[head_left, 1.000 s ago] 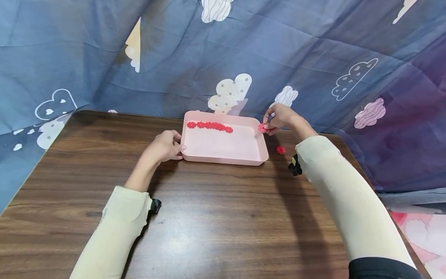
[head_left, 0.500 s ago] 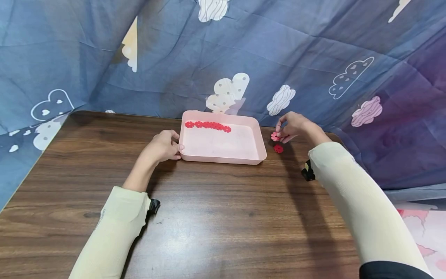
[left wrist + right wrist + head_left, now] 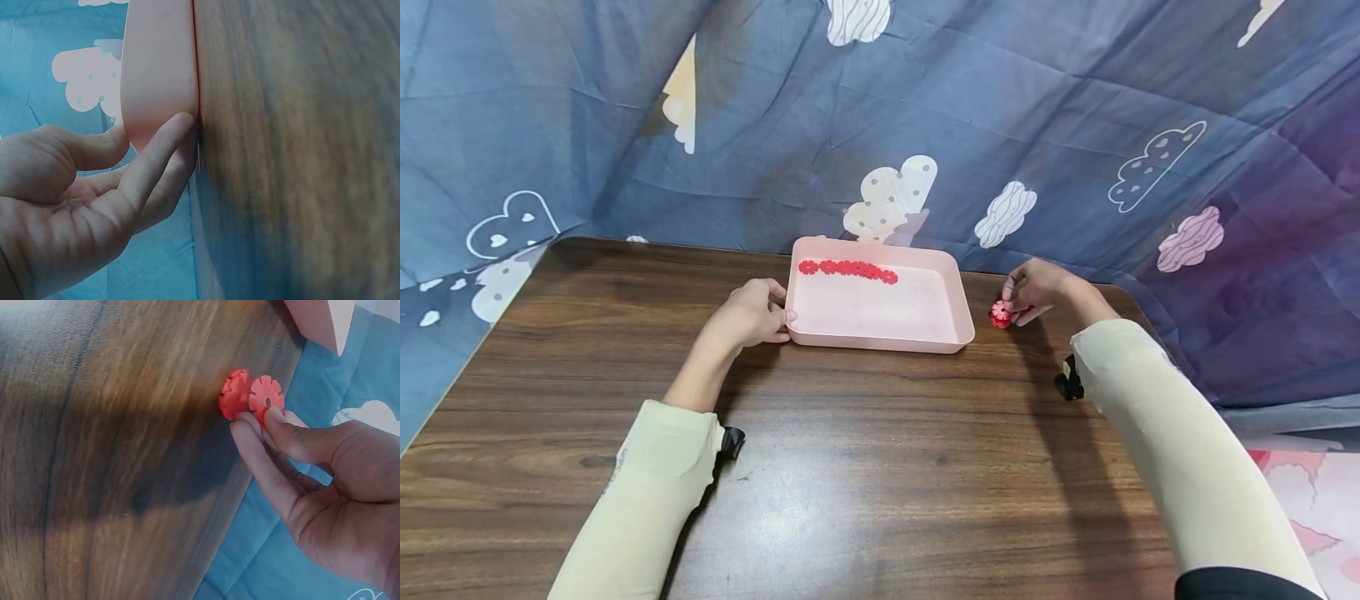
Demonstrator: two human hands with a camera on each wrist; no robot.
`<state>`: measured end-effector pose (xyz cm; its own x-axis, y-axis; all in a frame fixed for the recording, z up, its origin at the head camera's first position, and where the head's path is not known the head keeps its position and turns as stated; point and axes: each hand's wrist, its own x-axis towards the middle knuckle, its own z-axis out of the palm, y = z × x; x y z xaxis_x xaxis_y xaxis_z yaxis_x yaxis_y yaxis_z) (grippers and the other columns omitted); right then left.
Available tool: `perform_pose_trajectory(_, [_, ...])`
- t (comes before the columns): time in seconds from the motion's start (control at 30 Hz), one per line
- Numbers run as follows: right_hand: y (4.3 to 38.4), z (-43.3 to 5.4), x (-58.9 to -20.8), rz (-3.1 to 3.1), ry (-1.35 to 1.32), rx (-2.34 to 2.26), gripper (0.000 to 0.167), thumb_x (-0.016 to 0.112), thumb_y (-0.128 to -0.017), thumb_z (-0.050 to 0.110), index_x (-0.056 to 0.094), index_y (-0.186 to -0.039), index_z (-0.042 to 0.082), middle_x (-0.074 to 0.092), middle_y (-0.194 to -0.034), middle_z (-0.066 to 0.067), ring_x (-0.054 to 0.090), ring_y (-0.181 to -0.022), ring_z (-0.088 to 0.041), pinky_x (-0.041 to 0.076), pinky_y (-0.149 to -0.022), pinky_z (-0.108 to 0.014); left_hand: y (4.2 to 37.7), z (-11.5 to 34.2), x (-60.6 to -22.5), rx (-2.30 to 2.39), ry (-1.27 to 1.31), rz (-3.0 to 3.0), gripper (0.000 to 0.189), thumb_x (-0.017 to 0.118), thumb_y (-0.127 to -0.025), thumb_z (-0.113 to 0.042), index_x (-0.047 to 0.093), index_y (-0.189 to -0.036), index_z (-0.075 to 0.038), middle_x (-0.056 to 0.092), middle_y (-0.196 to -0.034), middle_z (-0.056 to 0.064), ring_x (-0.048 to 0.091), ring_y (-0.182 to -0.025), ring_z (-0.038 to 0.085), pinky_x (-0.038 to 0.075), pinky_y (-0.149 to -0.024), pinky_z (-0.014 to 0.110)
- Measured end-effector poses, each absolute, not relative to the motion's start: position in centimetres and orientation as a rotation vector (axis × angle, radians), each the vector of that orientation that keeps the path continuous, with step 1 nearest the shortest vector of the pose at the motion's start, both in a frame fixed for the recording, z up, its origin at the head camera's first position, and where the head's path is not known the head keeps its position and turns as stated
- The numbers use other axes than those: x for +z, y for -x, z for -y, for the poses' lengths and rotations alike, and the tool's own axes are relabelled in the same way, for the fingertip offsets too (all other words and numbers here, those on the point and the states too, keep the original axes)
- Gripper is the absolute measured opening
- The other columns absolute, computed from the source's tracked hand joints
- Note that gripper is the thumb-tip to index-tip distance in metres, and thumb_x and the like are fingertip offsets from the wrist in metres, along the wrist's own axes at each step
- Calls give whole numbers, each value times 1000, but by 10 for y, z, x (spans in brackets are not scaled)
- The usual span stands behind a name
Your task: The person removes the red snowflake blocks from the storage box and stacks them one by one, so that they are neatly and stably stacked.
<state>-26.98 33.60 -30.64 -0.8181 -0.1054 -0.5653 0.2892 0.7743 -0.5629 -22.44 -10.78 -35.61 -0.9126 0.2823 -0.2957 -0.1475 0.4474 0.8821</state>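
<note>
A shallow pink tray (image 3: 880, 342) stands near the back of the table. My left hand (image 3: 752, 315) grips its left end, thumb over the rim and fingers against the outer wall (image 3: 159, 69). Beyond the tray's right end, my right hand (image 3: 1037, 287) pinches a red flower-shaped plastic disc (image 3: 267, 394) with notched edges and a small centre hole. Right beside that disc, a darker red disc (image 3: 235, 395) of the same kind is on the table, partly covered by the held one in the head view. Several red discs (image 3: 850, 267) lie in an overlapping row along the tray's back wall.
The brown wooden table (image 3: 880, 467) stretches in front of the tray and to both sides. A blue curtain (image 3: 760, 125) with cloud prints hangs right behind its back edge. Black wrist cameras (image 3: 1070, 379) sit at both cuffs.
My right hand has moved from the tray's right rim rightward and down to the loose disc on the table, still pinching its disc. The left hand keeps its grip on the tray.
</note>
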Motion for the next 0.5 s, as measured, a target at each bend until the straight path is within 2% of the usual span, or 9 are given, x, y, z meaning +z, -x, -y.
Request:
perform_pose_trajectory(0.23, [270, -341, -314, -2356, -172, -922, 10, 56, -100, -16, 53, -110, -16, 69, -86, -10, 74, -75, -17, 73, -79, -36, 223, 109, -355, 1457, -116, -2298, 40, 56, -106, 5, 48, -143, 17, 61, -107, 22, 69, -85, 17, 71, -87, 30])
perform_pose_trajectory(0.5, [271, -345, -321, -2311, -207, -963, 10, 56, -100, -17, 52, -109, -14, 69, -84, -7, 73, -76, -17, 73, -77, -34, 224, 108, -356, 1453, -109, -2295, 41, 54, -106, 5, 48, -145, 16, 61, -110, 22, 68, -86, 16, 70, -91, 32])
